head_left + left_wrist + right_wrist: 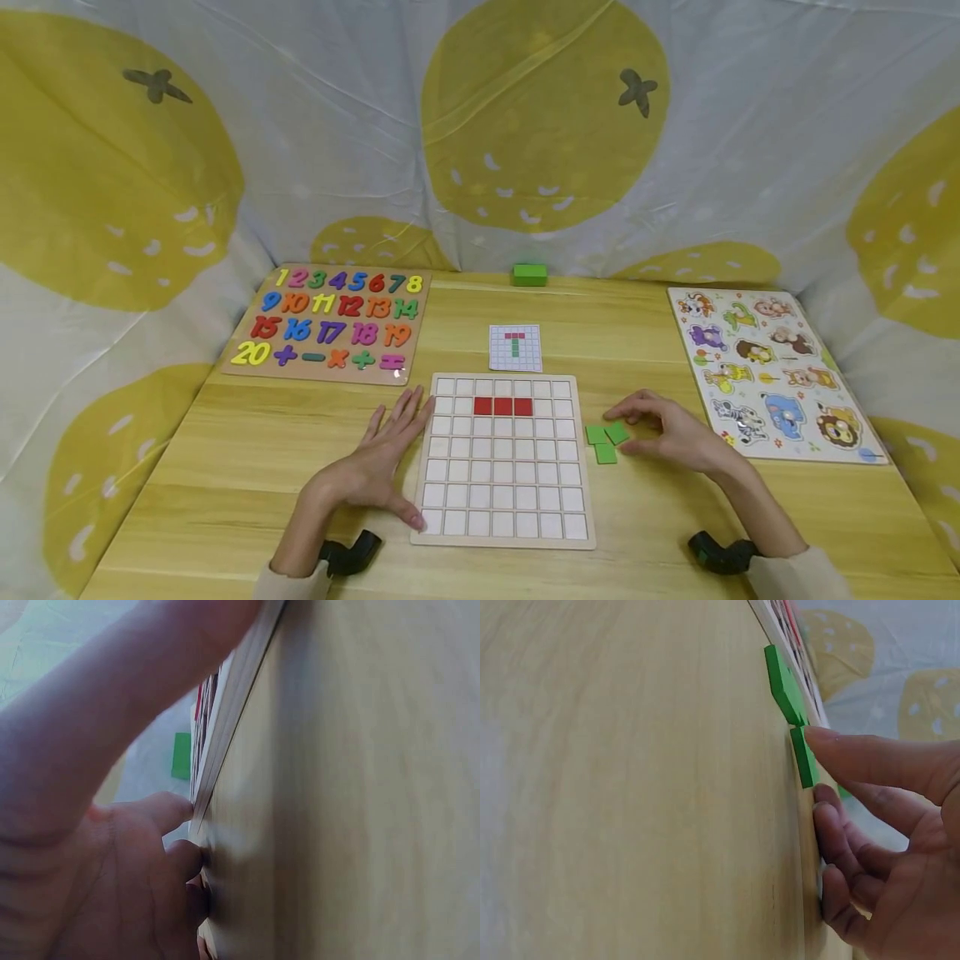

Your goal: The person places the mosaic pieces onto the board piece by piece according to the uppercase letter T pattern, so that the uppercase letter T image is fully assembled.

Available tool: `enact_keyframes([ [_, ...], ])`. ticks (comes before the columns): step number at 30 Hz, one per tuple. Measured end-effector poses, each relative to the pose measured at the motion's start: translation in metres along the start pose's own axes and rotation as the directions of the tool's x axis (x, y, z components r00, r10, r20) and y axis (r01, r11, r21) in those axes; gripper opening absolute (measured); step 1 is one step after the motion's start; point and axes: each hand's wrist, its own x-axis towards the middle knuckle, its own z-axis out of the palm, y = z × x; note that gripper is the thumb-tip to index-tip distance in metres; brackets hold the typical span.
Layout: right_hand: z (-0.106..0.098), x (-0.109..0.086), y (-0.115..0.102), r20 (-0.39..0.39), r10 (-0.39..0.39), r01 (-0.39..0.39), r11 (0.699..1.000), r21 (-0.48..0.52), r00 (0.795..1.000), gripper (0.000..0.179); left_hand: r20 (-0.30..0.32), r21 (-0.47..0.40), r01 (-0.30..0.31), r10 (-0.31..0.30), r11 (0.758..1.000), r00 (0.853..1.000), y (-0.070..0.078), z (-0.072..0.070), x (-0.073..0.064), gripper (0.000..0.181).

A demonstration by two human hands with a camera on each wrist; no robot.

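In the head view, my left hand (378,467) rests with spread fingers along the left edge of a wooden grid board (503,542), its thumb at the lower left corner. Three red square tiles (503,407) sit side by side in the board's second row. To the right of the board, several green square tiles (605,454) lie on the table. My right hand (667,429) is beside them, thumb and index finger apart around the rightmost green tile (617,432). The right wrist view has the thumb at that tile's edge; whether it presses is unclear.
A pattern card (515,347) with a red and green T lies above the board. Behind it stands a green block (529,275). A number puzzle (330,325) is at left, an animal puzzle (776,375) at right. A lemon-print curtain (360,125) hangs behind the table.
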Motion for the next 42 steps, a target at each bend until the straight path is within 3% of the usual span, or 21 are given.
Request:
enact_keyframes([
  [19, 0.0033, 0.0022, 0.0002, -0.020, -0.023, 0.022, 0.999, -0.030, 1.000, 0.028, -0.001, 0.011, -0.006, 0.006, 1.000, 1.000, -0.0018, 0.0006, 0.0024, 0.160],
  [31, 0.0065, 0.0021, -0.0013, -0.093, 0.010, -0.022, 0.992, -0.127, 0.996, 0.026, 0.007, 0.004, 0.004, -0.004, 1.000, 1.000, 0.0000, -0.0017, 0.0026, 0.159],
  [38, 0.0061, 0.0028, -0.0010, -0.097, -0.002, -0.013, 0.989, -0.149, 0.995, 0.023, 0.006, 0.002, -0.001, 0.001, 1.000, 1.000, 0.0004, -0.0017, 0.0028, 0.159],
  [42, 0.0085, 0.0074, -0.0014, -0.149, 0.003, -0.025, 0.989, -0.149, 0.989, 0.022, 0.008, 0.001, 0.000, 0.000, 1.000, 1.000, -0.0002, -0.0011, 0.0012, 0.159],
])
